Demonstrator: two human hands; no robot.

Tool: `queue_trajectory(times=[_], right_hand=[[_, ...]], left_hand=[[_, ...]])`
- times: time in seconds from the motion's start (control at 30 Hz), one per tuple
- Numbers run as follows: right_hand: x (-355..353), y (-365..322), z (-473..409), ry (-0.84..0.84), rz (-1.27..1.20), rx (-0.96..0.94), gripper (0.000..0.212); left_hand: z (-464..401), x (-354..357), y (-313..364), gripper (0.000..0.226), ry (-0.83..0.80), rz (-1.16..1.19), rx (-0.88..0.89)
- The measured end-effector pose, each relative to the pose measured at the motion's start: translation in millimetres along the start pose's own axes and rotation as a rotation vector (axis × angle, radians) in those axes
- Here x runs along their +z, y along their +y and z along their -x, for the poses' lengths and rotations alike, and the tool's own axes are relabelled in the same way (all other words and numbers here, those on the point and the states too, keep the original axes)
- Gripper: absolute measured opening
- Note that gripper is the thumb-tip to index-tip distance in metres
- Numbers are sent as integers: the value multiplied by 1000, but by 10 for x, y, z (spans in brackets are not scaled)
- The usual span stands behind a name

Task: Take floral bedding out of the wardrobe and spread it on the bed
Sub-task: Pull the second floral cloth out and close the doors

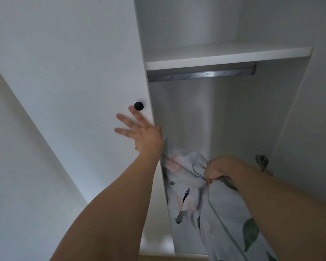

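The floral bedding [192, 196] is pale grey-blue with pink flowers and green leaves. It hangs bunched in the lower part of the open white wardrobe [186, 113] and trails down past the frame's bottom edge. My right hand [217, 171] is shut on a fold of it, at the wardrobe's opening. My left hand [141, 133] lies flat with fingers spread on the closed left door [73, 72], at its right edge, just below the black knob [139, 106].
A white shelf [226, 54] crosses the wardrobe above, with a metal hanging rail [201, 75] under it. The right door stands open; its hinge [262, 163] shows by my right forearm. A white wall is at the left.
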State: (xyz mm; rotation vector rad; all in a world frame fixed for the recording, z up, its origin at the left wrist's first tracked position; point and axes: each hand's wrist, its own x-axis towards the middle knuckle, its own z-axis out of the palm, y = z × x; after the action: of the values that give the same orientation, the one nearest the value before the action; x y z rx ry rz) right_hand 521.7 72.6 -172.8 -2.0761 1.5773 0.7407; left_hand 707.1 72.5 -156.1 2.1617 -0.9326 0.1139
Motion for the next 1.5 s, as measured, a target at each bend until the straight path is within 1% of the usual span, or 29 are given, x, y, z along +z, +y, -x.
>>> queue_trajectory(times=[0.23,0.3,0.4,0.43,0.47,0.5,0.57,0.63,0.7,0.77,0.8,0.83,0.9,1.07,1.13,1.23,1.33,1.37,1.43,1.47,1.5], right_hand=[[96,-61,-18,13,13,-1,46],[137,-49,38,6,-8,17,42],[245,-1,161,7,-55,48,27],[306,27,189,5,-75,53,27],[363,45,212,2,-93,72,32],[446,77,259,-9,-115,100,32],[589,130,290,-26,-141,132,16],[771,180,370,-35,-176,177,19],[970,227,485,-27,-225,231,22],[1183,311,635,-53,-259,283,18],[1284,346,720,-74,-279,310,19],[1391,391,818,-89,-304,332,24],[1582,459,1061,-131,-354,384,41],[2055,688,1698,-194,-427,545,46],[2232,770,1980,-228,-451,607,46],[2415,861,2460,-220,-466,692,46],[2616,951,2915,-267,-568,832,54],[2689,984,3051,-287,-599,852,58],[2837,996,3334,-301,-611,884,68],[2908,998,3471,-314,-635,900,69],[2961,978,3612,-332,-669,915,65]], left_hand=[[-22,-25,-21,110,-36,20,11],[2,-48,-30,107,-49,50,21],[80,-49,-89,105,-61,97,64],[123,-41,-130,105,-65,127,84],[170,-22,-179,105,-75,161,103],[244,16,-226,105,-98,189,123],[399,85,-316,104,-135,223,129],[608,151,-374,102,-212,227,181],[831,243,-410,100,-321,189,289],[1074,305,-391,98,-418,170,384],[1195,321,-363,97,-458,171,423],[1321,332,-333,96,-496,172,467],[1589,326,-257,95,-573,176,579],[2309,236,9,90,-706,172,875],[2620,161,89,89,-714,177,1026],[3061,-8,212,90,-694,224,1243],[3475,-221,373,89,-702,322,1494],[3607,-295,416,89,-686,363,1593],[3842,-389,472,88,-583,403,1788],[3933,-432,498,87,-523,402,1864],[4004,-478,529,87,-468,395,1927]])
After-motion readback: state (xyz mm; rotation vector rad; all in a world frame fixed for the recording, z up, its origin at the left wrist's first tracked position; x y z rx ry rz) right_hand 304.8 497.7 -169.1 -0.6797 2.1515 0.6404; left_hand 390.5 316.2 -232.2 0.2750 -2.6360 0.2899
